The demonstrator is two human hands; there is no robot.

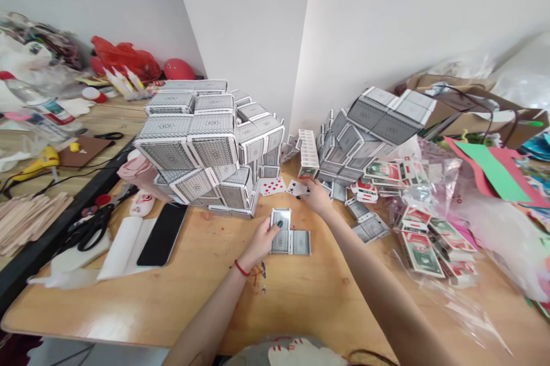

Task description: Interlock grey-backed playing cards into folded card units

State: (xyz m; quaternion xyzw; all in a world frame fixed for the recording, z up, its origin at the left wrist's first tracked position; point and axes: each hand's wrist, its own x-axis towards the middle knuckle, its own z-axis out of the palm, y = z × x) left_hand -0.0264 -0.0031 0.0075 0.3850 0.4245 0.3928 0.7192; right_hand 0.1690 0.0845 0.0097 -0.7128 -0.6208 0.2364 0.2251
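My left hand (263, 240) is closed on a small stack of grey-backed playing cards (280, 228) that rests on the wooden table (301, 291). Another grey-backed card (301, 242) lies flat right beside that stack. My right hand (317, 196) reaches further back and its fingers pinch a face-up card with black pips (297, 188). A face-up red diamonds card (273, 186) lies just left of it. A big block structure made of folded cards (201, 148) stands behind and left of my hands, and a second card structure (365, 128) stands at the back right.
A black phone (162, 233), white paper (124, 246) and black scissors (92, 227) lie at the left. Red and green card boxes (423, 240) and clear plastic bags (494, 223) crowd the right. Wooden sticks (26, 218) and a yellow glue gun (40, 161) sit on the far left table.
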